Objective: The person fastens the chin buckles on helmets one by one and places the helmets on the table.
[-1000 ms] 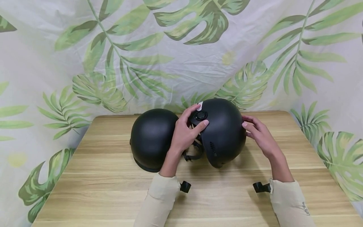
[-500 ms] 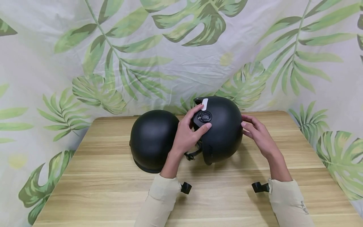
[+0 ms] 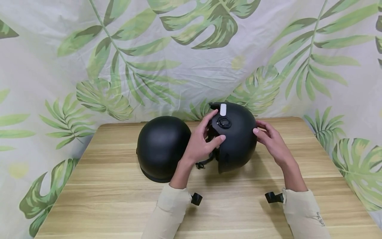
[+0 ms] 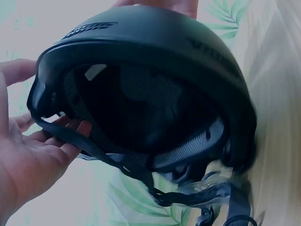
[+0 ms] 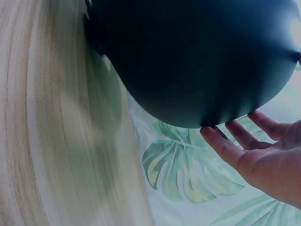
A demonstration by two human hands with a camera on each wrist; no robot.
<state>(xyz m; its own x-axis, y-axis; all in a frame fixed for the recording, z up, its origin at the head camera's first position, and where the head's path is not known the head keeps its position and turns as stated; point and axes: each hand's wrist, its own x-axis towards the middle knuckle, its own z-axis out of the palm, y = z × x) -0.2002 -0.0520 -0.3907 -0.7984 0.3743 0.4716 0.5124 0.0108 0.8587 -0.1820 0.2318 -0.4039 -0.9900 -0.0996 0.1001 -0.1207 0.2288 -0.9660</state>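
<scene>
A black helmet [image 3: 238, 136] is tipped on its side above the table, its hollow facing left. My left hand [image 3: 201, 142] grips its rim, the thumb on the outer shell and fingers reaching inside past the chin strap [image 4: 141, 176]. Close to those fingers are a round black dial [image 3: 224, 122] and a white sticker [image 3: 223, 109]. The right hand [image 3: 274, 141] touches the crown with its fingertips, fingers extended, as the right wrist view shows. Mesh padding [image 4: 193, 146] lines the interior in the left wrist view. Left of it a second black helmet [image 3: 162, 147] sits dome up.
The wooden table [image 3: 113, 205] spans the area under both arms. A leaf-patterned cloth [image 3: 191, 73] hangs behind its far edge. Black wrist mounts stick out from both sleeves, over the table.
The held helmet has turned, bringing its dial and white sticker more into view and its lower rim vents out of sight. My left hand has shifted slightly right with it. The other helmet stays put.
</scene>
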